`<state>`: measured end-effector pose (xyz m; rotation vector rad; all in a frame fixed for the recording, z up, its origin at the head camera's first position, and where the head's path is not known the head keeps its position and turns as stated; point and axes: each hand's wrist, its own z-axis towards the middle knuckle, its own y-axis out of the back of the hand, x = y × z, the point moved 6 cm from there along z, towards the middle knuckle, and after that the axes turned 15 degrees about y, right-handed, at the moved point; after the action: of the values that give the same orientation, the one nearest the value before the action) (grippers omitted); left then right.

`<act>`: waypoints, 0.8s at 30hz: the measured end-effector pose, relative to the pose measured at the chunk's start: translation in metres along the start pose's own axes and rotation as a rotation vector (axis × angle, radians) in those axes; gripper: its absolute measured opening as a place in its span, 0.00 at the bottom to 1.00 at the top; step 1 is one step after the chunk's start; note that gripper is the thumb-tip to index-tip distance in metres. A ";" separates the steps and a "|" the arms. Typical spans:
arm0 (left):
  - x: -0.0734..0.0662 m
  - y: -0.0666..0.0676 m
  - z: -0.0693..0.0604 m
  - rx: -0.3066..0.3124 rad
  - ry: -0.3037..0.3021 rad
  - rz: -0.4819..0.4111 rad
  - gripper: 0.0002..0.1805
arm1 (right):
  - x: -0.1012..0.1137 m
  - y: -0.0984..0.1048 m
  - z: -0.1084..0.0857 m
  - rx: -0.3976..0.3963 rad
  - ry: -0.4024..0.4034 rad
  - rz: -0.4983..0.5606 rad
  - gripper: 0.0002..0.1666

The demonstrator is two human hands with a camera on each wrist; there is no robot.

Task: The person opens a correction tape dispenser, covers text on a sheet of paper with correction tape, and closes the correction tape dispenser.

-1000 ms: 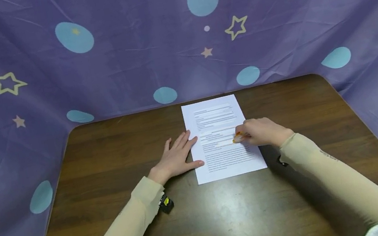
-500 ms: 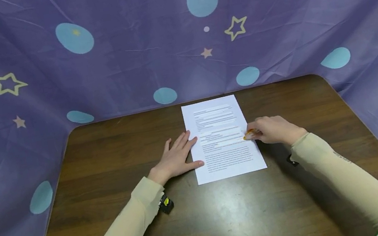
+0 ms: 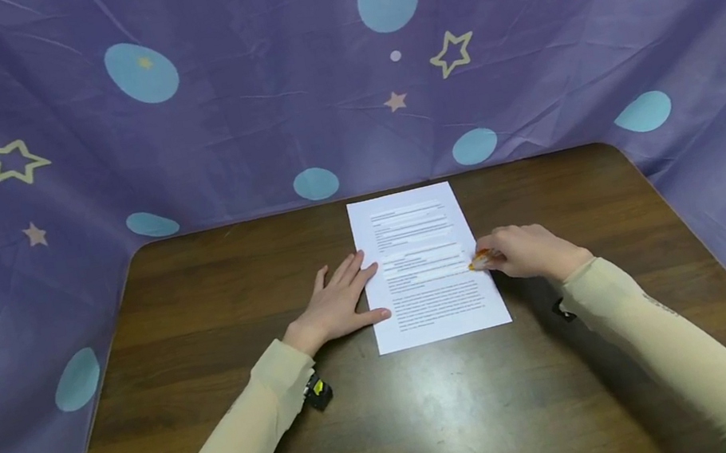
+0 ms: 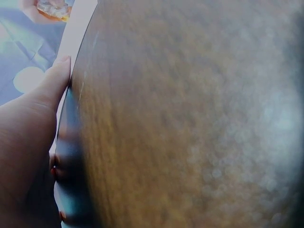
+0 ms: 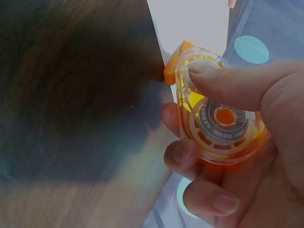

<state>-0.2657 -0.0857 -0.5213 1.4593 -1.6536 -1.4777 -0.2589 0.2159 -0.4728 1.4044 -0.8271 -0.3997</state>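
Note:
A printed sheet of paper lies flat on the table, and white strips cover parts of its upper lines. My left hand is spread with straight fingers, its fingertips and thumb resting on the sheet's left edge. At the right edge my right hand grips a clear and orange correction tape. In the right wrist view the thumb lies on top of its case and the fingers curl underneath. Its orange tip is over the paper's edge; whether it touches the sheet I cannot tell.
The brown wooden table extends in front of the sheet and to both sides. A purple curtain with blue dots and stars hangs behind the table and along both sides. Small black devices are strapped at both wrists.
Over the first half second my right hand moved right with the correction tape, to the sheet's right edge. Since then it has hardly moved. My left hand stays in place.

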 end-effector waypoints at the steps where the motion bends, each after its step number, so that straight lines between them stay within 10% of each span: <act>1: 0.000 -0.001 0.000 0.000 0.001 0.002 0.53 | 0.000 0.000 0.000 -0.004 0.002 0.000 0.13; 24: 0.000 0.000 0.000 0.022 0.016 0.033 0.53 | 0.020 -0.004 0.020 -0.030 0.064 0.020 0.09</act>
<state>-0.2658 -0.0858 -0.5218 1.4453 -1.6814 -1.4312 -0.2589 0.1874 -0.4719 1.3728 -0.7797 -0.3493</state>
